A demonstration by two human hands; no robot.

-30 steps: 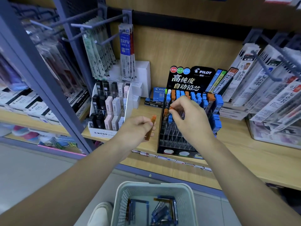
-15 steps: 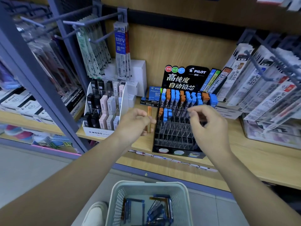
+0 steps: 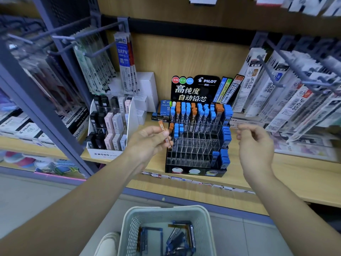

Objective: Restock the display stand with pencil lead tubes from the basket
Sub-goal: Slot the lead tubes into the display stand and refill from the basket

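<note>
An orange-capped lead tube is pinched in the grip of the left hand, thumb against fingers, and is held tilted, its cap toward 11 o'clock. It is held just off the left edge of the display stand, at the stand's 9 o'clock; whether its lower end touches the stand cannot be told. The right hand is held in the air at the stand's 3 o'clock, its grip released, the fingers loosely curled round nothing. The stand, black with clear compartments, is set on the wooden shelf. Its back rows at 12 o'clock are filled with blue-capped and orange-capped tubes, more blue-capped tubes are stacked along its right column, and most front compartments are seen bare. A pale basket is seen low in the view at 6 o'clock from the stand, with several more lead tubes lying loose in its bottom. A white MONO stand of dark and pink items is placed on the same shelf at the display stand's 9 o'clock, beyond the left hand.
</note>
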